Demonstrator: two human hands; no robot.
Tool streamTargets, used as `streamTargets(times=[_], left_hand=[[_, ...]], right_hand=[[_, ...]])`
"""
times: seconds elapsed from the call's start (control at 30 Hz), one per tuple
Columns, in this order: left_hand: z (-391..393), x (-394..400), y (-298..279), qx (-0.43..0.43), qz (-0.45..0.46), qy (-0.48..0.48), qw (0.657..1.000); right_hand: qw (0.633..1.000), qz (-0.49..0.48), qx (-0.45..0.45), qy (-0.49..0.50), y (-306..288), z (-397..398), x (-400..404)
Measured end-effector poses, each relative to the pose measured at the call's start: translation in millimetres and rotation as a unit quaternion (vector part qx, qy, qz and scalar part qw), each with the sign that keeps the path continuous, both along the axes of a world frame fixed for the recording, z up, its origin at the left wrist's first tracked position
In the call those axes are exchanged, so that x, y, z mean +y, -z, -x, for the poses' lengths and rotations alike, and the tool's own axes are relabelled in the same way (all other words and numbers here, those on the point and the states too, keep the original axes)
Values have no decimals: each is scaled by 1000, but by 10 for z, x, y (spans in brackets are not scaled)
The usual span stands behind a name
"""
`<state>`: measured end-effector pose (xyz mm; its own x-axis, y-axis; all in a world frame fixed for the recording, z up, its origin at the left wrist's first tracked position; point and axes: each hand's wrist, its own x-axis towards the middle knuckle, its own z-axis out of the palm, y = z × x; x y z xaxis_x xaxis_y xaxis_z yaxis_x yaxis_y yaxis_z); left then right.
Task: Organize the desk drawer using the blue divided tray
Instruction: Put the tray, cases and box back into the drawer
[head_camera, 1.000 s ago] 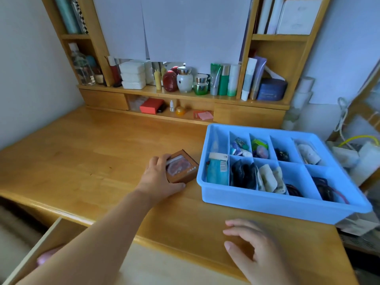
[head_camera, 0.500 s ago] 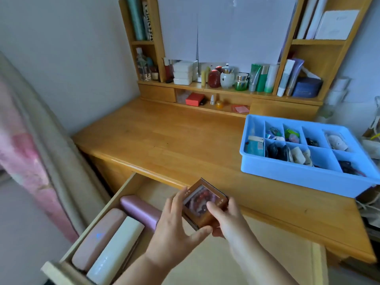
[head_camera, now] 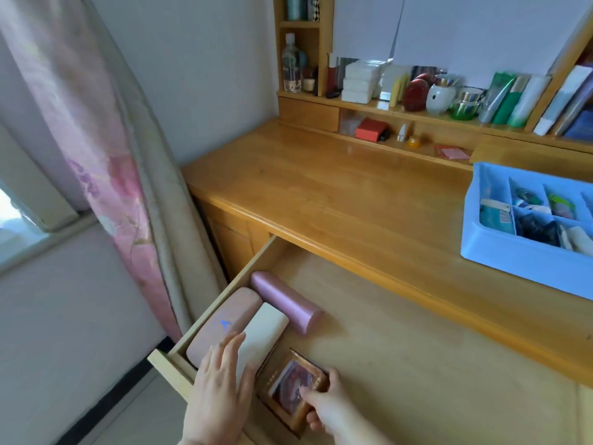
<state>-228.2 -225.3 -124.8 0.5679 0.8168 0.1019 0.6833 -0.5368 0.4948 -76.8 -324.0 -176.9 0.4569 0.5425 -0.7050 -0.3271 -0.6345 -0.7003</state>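
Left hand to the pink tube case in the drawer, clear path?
Probably yes. The left hand lies flat on the cream case; the pink tube case sits uncovered just beyond it, nothing between.

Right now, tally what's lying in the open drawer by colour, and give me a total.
Pink cases: 2, a matte one by the drawer's left wall and a glossy rounded one farther in.
Cream case: 1, between them, partly under the left hand.
Brown box: 1, held by the right hand.
Total: 4.
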Motion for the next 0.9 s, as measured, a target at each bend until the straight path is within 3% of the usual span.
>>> streamTargets(times=[0.13, 0.33, 0.43, 0.53, 0.63, 0.77, 0.9], left_hand=[[11, 23, -7, 0, 14, 1, 1000], [14, 44, 53, -11, 2, 6, 1000], [12, 45, 36, -1, 4, 7, 1000], [11, 28, 22, 19, 4, 10, 1000], [10, 10, -19, 55, 3, 12, 998], [-123, -63, -92, 63, -16, 77, 995], [-795, -265, -415, -33, -17, 134, 990]], right_hand=[[997, 3, -57, -48, 69, 198, 207], [967, 86, -224, -85, -9, 290, 199], [976, 65, -192, -78, -51, 296, 160], [994, -9, -87, -68, -168, 178, 67], [995, -73, -58, -42, -432, -168, -163], [985, -139, -103, 11, -945, -760, -643], [960, -169, -213, 62, -1500, -1313, -1170]])
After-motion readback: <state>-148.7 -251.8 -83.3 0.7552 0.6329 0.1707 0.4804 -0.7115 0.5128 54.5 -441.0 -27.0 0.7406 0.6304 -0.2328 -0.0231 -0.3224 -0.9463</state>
